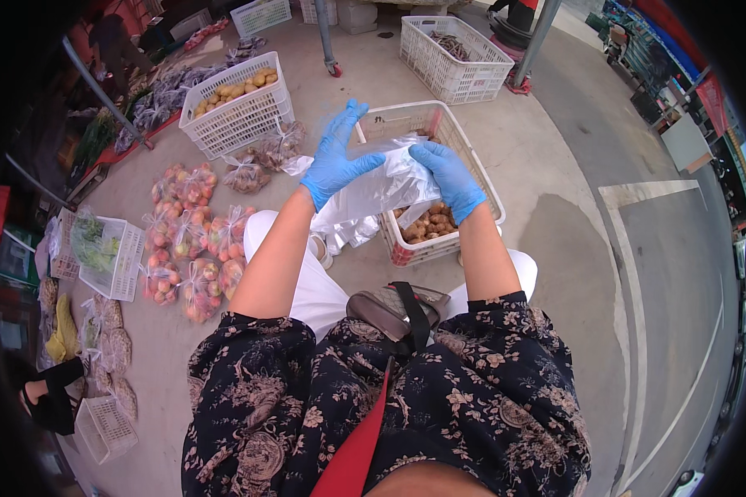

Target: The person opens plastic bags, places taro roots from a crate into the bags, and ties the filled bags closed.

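My right hand, in a blue disposable glove, grips a clear plastic bag between thumb and fingers. My left hand, gloved the same way, stands to the left of the bag with fingers spread and thumb pointing at the film; whether it touches the bag is hard to tell. Beneath the bag is a pale plastic crate holding brown knobbly root vegetables, partly hidden by the film and my right hand. More crumpled clear plastic bags lie beside the crate, near my shoe.
Several tied bags of reddish round fruit lie on the left. Bagged brown produce sits by a white crate of potatoes. Ahead stands another white crate near a metal pole. A person is at far left.
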